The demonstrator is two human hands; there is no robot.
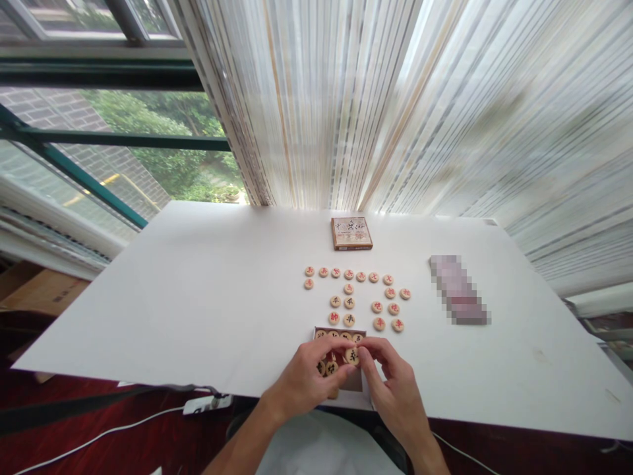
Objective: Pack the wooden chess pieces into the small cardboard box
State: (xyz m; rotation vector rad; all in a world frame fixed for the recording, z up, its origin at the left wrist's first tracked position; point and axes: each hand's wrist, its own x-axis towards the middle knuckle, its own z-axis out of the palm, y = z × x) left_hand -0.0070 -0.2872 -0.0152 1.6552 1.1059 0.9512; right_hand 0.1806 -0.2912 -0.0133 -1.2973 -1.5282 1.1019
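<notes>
Between the fingertips of my left hand (309, 369) and my right hand (393, 373) is a round wooden Chinese chess piece (352, 357) with a black character. Both hands are closed in a pinch around it, over an open box (364, 398) at the table's front edge. Several black-marked pieces (331, 368) lie in the box, partly hidden by my left hand. Beyond it, red-marked pieces (349, 274) form a row, with more red pieces (393, 309) in small groups to the right. A few black pieces (349, 303) lie among them.
A flat printed box lid (351, 233) lies farther back on the white table (222, 297). To the right is a blurred-out pinkish item (459, 290). Curtains (316, 99) and a window stand behind. A white power strip (208, 404) hangs below the front edge.
</notes>
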